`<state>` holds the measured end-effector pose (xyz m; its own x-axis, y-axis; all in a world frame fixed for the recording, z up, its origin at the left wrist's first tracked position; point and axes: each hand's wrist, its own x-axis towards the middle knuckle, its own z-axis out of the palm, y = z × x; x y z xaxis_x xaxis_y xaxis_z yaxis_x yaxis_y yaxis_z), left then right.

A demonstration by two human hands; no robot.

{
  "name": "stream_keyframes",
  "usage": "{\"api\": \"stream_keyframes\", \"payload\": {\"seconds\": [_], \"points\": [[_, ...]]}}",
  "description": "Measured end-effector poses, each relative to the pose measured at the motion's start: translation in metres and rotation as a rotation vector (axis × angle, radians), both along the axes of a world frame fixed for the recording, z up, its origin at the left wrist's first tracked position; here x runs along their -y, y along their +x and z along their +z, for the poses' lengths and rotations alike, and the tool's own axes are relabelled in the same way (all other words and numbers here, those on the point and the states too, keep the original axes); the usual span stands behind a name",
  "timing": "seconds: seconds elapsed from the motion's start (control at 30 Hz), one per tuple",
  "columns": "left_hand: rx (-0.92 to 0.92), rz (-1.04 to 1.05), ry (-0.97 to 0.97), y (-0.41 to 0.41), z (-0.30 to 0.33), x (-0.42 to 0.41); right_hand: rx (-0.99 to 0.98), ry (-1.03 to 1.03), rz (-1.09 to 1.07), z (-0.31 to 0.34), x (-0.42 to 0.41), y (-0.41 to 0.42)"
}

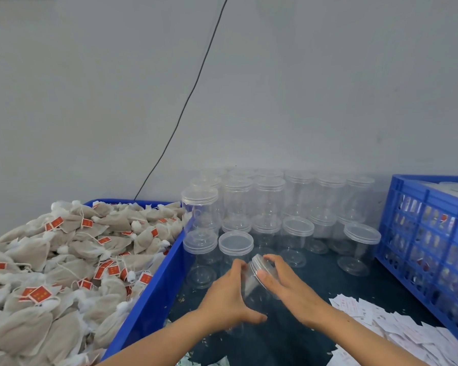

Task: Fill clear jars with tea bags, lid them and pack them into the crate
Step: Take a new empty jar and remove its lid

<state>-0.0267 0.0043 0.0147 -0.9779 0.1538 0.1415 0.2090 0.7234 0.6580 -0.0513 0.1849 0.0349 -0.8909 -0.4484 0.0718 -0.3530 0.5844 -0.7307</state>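
Observation:
My left hand [229, 294] grips the body of an empty clear jar [254, 294], which is tilted over the dark table. My right hand [283, 281] curls round the jar's clear lid [259, 265] at its upper end. Several more lidded empty jars [270, 207] stand stacked behind the hands. A heap of beige tea bags [72, 260] with red tags fills a blue bin [154, 291] on the left. At the right stands a blue slotted crate [421, 249] with filled jars visible through its wall.
Loose white paper slips [397, 328] lie scattered on the table at the lower right. A black cable [185, 101] runs down the grey wall behind the bin. Crumbs dot the dark tabletop [323, 276] between bin and crate.

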Motion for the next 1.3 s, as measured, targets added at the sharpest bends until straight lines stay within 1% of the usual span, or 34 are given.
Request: {"api": "stream_keyframes", "payload": {"seconds": [0.07,0.1,0.2,0.33,0.47,0.6,0.73,0.83,1.0,1.07,1.2,1.3], "points": [[-0.089,0.017,-0.044,0.0,0.001,-0.001,0.021,0.041,-0.067,0.003,0.005,0.001],[-0.101,0.011,-0.055,-0.001,0.001,0.0,0.024,0.058,-0.079,0.005,0.006,0.0],[-0.063,-0.023,-0.033,-0.002,0.003,0.003,0.093,0.005,-0.047,0.011,0.008,-0.005],[0.049,-0.097,0.033,-0.006,0.01,0.008,0.088,-0.048,0.078,0.013,-0.002,-0.009],[0.224,-0.218,0.173,-0.008,0.018,0.015,0.017,-0.044,0.191,0.015,-0.01,-0.007],[0.352,-0.315,0.277,-0.008,0.022,0.022,0.058,-0.037,0.311,0.03,-0.016,-0.007],[0.326,-0.265,0.308,-0.008,0.02,0.023,0.057,0.019,0.39,0.046,-0.026,-0.015],[0.285,-0.213,0.301,-0.007,0.017,0.022,0.027,0.047,0.401,0.05,-0.027,-0.018],[0.197,-0.175,0.304,-0.006,0.015,0.018,0.037,0.003,0.333,0.039,-0.021,-0.02],[0.196,-0.176,0.284,-0.005,0.013,0.017,0.058,0.003,0.329,0.036,-0.02,-0.021],[0.174,-0.184,0.169,-0.005,0.01,0.013,0.173,-0.012,0.266,0.031,-0.015,-0.019],[0.205,-0.192,0.192,-0.006,0.008,0.01,0.144,-0.021,0.204,0.027,-0.015,-0.02]]}}
